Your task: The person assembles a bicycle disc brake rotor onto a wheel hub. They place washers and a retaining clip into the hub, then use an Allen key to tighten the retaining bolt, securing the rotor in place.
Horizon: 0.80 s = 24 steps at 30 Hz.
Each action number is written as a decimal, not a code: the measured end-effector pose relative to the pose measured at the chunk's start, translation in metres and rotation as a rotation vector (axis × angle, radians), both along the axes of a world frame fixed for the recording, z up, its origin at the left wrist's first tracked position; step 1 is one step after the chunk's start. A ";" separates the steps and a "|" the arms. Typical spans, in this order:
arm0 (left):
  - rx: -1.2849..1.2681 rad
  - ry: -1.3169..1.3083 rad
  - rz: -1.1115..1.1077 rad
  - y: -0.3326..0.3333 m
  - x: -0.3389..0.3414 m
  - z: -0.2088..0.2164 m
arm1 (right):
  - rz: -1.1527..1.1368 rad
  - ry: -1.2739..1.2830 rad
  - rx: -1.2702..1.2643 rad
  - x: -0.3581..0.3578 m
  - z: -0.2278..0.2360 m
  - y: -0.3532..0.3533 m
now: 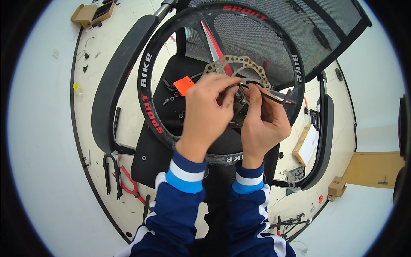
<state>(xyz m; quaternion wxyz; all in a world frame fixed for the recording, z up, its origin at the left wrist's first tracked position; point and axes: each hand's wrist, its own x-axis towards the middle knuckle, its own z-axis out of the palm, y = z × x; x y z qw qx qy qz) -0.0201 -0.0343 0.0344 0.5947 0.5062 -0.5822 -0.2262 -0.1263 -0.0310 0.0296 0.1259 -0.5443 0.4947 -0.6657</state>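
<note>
A black bicycle wheel (pixel 150 107) with red and white lettering lies on the seat of a black office chair (pixel 150 160). At its hub sits a perforated metal brake disc (pixel 233 59). My right hand (pixel 266 124) grips a black L-shaped hex key (pixel 274 98) between thumb and fingers, over the disc. Beside it, my left hand (pixel 206 109) is closed in a pinch near the key's inner end. Whatever lies between those fingertips is too small to make out. Both hands partly cover the hub.
An orange piece (pixel 184 85) lies left of my left hand, near black hex keys (pixel 169 85) and small bolts (pixel 167 101). Chair armrests (pixel 122 81) flank the wheel. On the floor are a black fork (pixel 112 175), a red frame part (pixel 129 182) and a yellow-edged box (pixel 305 144).
</note>
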 end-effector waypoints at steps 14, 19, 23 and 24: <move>-0.041 -0.217 -0.035 -0.019 0.010 0.001 | 0.056 0.014 0.056 0.001 0.010 0.001; -0.077 -0.148 0.009 -0.021 0.008 -0.007 | 0.098 0.082 0.093 -0.001 0.017 0.002; -0.045 -0.154 0.018 -0.017 0.004 -0.005 | 0.090 0.086 0.133 -0.004 0.023 0.005; -0.045 -0.166 0.020 -0.017 0.004 -0.005 | 0.093 0.074 0.140 -0.004 0.023 0.005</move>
